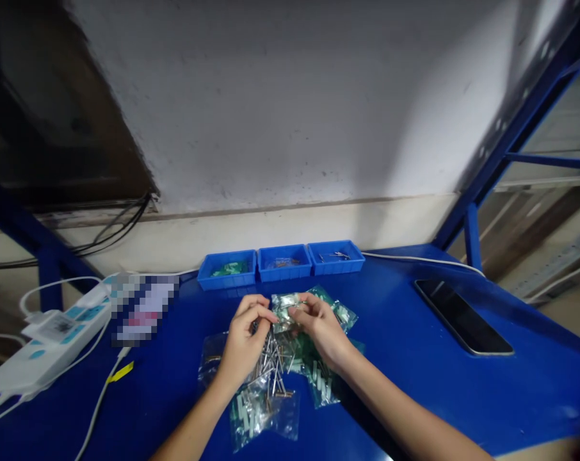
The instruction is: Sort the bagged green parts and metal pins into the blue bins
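Note:
My right hand (pixel 321 325) pinches a small clear plastic bag (pixel 283 302) with pale pieces inside. Beside the bag's left edge is my left hand (pixel 246 330), its thumb and fingertips drawn together; whatever is between them is too small to make out. Loose metal pins (pixel 273 365) lie in a heap below both hands. Around the heap are more bags: a clear bag (pixel 285 416) in front, a greenish bag (pixel 323 387) of pale plastic pieces to the right, and another clear bag (pixel 210 349) partly behind my left wrist.
Three blue bins stand along the wall: a left bin (pixel 227 280) with green bags, a middle bin (pixel 285 273) with small parts, and a right bin (pixel 337 266) with metal pins. A phone (pixel 463 317) lies right. A power strip (pixel 64 333) and cables occupy the left.

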A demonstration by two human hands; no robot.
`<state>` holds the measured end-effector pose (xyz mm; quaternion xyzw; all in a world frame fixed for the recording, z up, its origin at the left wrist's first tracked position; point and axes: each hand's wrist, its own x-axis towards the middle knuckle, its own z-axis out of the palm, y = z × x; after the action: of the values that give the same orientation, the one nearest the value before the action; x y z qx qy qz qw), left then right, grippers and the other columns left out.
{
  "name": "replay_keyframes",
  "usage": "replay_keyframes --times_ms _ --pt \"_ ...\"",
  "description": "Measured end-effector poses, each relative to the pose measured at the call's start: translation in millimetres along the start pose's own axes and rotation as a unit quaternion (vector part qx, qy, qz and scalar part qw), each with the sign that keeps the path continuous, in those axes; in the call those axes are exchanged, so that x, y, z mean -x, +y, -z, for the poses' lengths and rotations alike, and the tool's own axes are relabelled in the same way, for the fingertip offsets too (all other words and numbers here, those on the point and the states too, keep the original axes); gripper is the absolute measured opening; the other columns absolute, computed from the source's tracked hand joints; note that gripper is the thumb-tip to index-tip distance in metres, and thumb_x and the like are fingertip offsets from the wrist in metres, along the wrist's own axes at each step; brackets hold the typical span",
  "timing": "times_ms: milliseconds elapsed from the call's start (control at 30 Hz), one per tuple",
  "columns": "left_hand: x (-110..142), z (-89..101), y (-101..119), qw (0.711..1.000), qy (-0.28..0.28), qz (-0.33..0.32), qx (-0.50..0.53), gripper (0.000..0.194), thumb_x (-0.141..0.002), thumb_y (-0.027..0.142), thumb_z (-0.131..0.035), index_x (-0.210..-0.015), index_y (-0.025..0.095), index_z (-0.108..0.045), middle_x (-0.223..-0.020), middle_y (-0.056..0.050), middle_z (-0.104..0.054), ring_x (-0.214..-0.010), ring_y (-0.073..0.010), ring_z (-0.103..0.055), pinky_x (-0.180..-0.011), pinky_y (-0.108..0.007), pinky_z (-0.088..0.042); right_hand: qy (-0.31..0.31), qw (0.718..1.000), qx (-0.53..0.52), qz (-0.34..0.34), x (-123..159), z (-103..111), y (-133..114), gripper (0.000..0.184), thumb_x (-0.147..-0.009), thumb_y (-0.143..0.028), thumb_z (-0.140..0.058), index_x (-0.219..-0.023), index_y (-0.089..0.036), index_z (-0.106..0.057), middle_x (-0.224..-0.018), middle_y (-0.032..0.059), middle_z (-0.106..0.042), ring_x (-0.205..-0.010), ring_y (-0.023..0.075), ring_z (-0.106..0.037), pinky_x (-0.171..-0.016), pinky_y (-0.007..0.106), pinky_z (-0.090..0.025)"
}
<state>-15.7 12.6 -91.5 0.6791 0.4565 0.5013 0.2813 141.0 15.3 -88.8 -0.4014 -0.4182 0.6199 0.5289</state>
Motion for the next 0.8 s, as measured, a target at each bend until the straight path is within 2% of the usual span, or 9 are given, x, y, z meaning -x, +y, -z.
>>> replay_keyframes --times_ms 100,200,333,400,500,567,667,733,800 --pt "-1 3.3 2 0.993 -0.032 0.097 0.058 0.014 -0.081 0.027 -0.056 -0.077 0.020 -0.067 -0.083 -0.004 -0.059 -0.080 -0.0191 -0.056 -0.070 -0.028 -0.042 0.023 0.990 0.100 0.097 -1 5 -1 0.019 -0.072 -0.031 -0.066 -0.077 -0.021 -0.051 -0.067 -0.0031 -0.054 -0.063 0.0133 -0.052 -0.060 0.026 -0.042" --pt "1 3.1 6 0.961 -0.037 0.197 0.193 0.027 -0.082 0.042 -0.057 -0.091 0.018 -0.067 -0.079 -0.005 -0.062 -0.073 -0.0174 -0.056 -0.059 -0.025 -0.039 0.006 0.947 0.230 0.226 4 8 -4 0.002 -0.076 -0.021 -0.058 -0.076 -0.021 -0.056 -0.091 0.0036 -0.057 -0.090 0.0196 -0.055 -0.080 0.035 -0.042" --pt "3 -0.9 9 0.929 -0.026 0.249 0.272 0.029 -0.077 0.043 -0.064 -0.091 0.017 -0.067 -0.082 -0.004 -0.064 -0.073 -0.0153 -0.055 -0.058 -0.023 -0.039 0.006 0.883 0.353 0.310 13 6 -2 0.014 -0.074 -0.012 -0.054 -0.078 -0.023 -0.062 -0.108 0.0070 -0.046 -0.110 0.0244 -0.045 -0.090 0.041 -0.038" --pt "2 -1.4 9 0.931 -0.029 0.246 0.268 0.023 -0.075 0.036 -0.068 -0.089 0.018 -0.066 -0.078 -0.002 -0.062 -0.069 -0.0129 -0.053 -0.059 -0.022 -0.039 0.009 0.882 0.368 0.294 14 5 0 0.022 -0.072 -0.009 -0.052 -0.081 -0.024 -0.064 -0.109 0.0074 -0.042 -0.115 0.0254 -0.040 -0.090 0.041 -0.038" --pt "1 1.3 7 0.952 0.003 0.204 0.230 0.016 -0.076 0.031 -0.068 -0.086 0.020 -0.062 -0.072 0.002 -0.057 -0.065 -0.0110 -0.051 -0.062 -0.022 -0.039 0.019 0.914 0.342 0.216 11 4 -1 0.023 -0.070 -0.011 -0.054 -0.084 -0.024 -0.066 -0.109 0.0079 -0.042 -0.115 0.0263 -0.039 -0.093 0.041 -0.036" --pt "1 3.7 7 0.971 0.018 0.156 0.180 0.011 -0.078 0.029 -0.066 -0.082 0.020 -0.061 -0.073 0.001 -0.056 -0.067 -0.0124 -0.052 -0.064 -0.024 -0.040 0.010 0.950 0.283 0.134 10 4 -5 0.012 -0.075 -0.024 -0.056 -0.082 -0.022 -0.066 -0.100 0.0070 -0.048 -0.105 0.0249 -0.047 -0.091 0.040 -0.037" --pt "3 5.1 12 0.996 -0.030 0.042 0.072 0.004 -0.079 0.024 -0.063 -0.076 0.021 -0.064 -0.084 -0.003 -0.059 -0.080 -0.0169 -0.056 -0.072 -0.028 -0.042 -0.011 0.984 0.173 0.030 9 3 -13 0.030 -0.081 -0.046 -0.053 -0.069 -0.019 -0.059 -0.074 0.0022 -0.052 -0.077 0.0184 -0.052 -0.074 0.031 -0.040" --pt "5 4.2 16 0.997 -0.070 -0.019 0.000 0.007 -0.079 0.021 -0.062 -0.074 0.023 -0.067 -0.088 -0.004 -0.059 -0.087 -0.0192 -0.056 -0.080 -0.031 -0.041 -0.014 0.990 0.136 0.017 9 2 -15 0.034 -0.080 -0.049 -0.055 -0.063 -0.019 -0.053 -0.063 -0.0009 -0.048 -0.065 0.0149 -0.047 -0.063 0.027 -0.037" --pt "5 3.3 18 0.996 -0.087 -0.020 -0.031 0.007 -0.079 0.022 -0.062 -0.076 0.024 -0.068 -0.091 -0.005 -0.058 -0.092 -0.0206 -0.054 -0.084 -0.032 -0.040 -0.010 0.989 0.141 0.043 9 2 -13 0.029 -0.079 -0.045 -0.057 -0.066 -0.019 -0.053 -0.061 -0.0019 -0.048 -0.060 0.0134 -0.045 -0.058 0.025 -0.036"
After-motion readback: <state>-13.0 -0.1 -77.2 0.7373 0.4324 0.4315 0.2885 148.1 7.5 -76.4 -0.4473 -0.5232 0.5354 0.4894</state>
